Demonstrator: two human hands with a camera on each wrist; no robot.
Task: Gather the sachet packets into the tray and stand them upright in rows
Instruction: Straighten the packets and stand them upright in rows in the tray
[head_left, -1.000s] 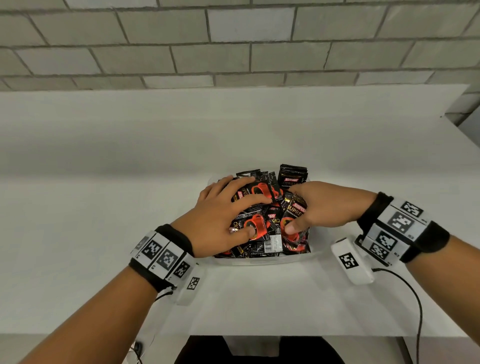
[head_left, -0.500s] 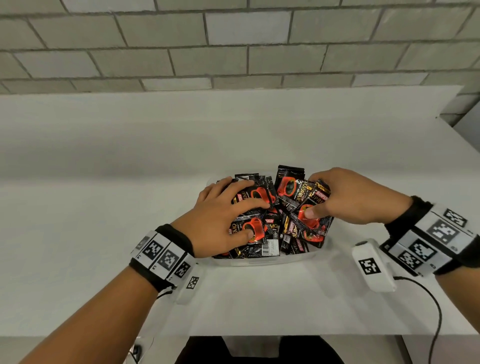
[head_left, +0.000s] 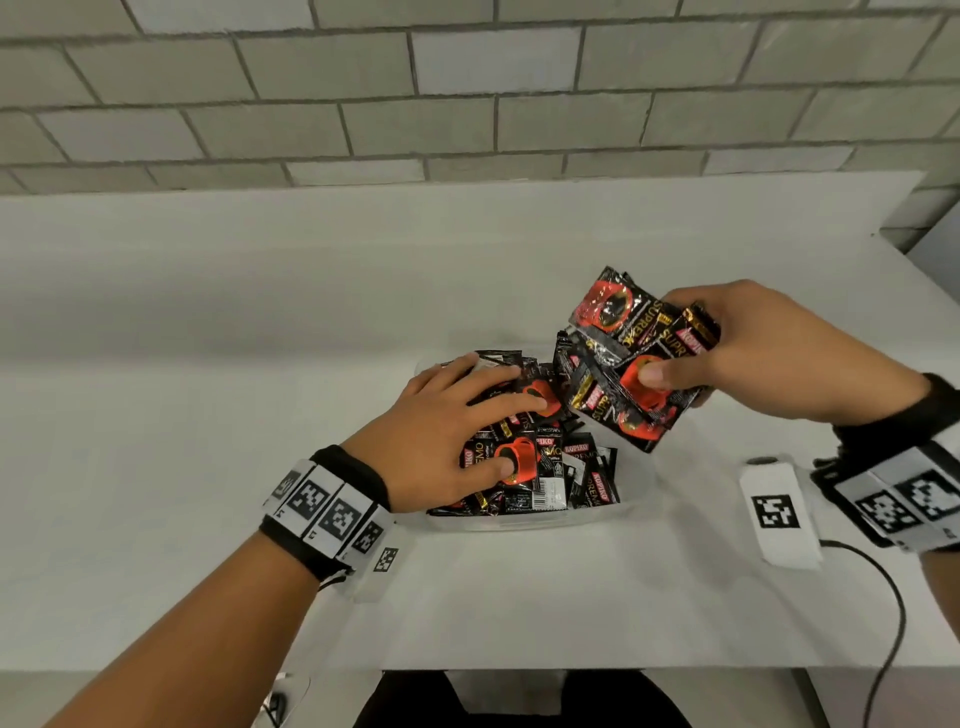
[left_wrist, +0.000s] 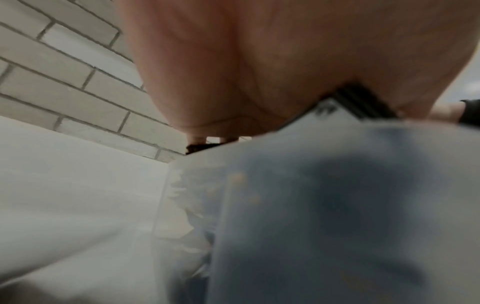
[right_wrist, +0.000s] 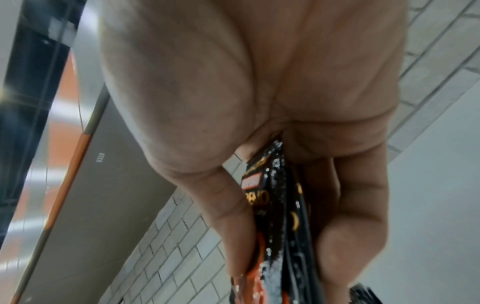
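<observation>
A clear plastic tray (head_left: 647, 512) in the middle of the white table holds several black-and-red sachets (head_left: 582, 467), lying jumbled and leaning. My left hand (head_left: 514, 434) lies over the left part of that pile, fingers spread fairly straight and thumb pressing a sachet's red cup picture. My right hand (head_left: 670, 343) pinches a bundle of several sachets (head_left: 618, 358), thumb on the front, fingers behind, lifted above the tray's right side. The right wrist view shows that bundle (right_wrist: 272, 205) edge-on between the thumb (right_wrist: 233, 216) and fingers. The left wrist view shows only the palm (left_wrist: 246, 61) and the blurred tray wall (left_wrist: 298, 195).
The white table (head_left: 208, 415) runs back to a grey brick wall (head_left: 467, 104). Its right edge (head_left: 914, 270) slants away near my right hand. A black cable (head_left: 893, 623) hangs from my right wrist over the front edge.
My right hand gripped a bundle of sachets in the tray and raised it up and to the right. The left hand has stayed on the pile.
</observation>
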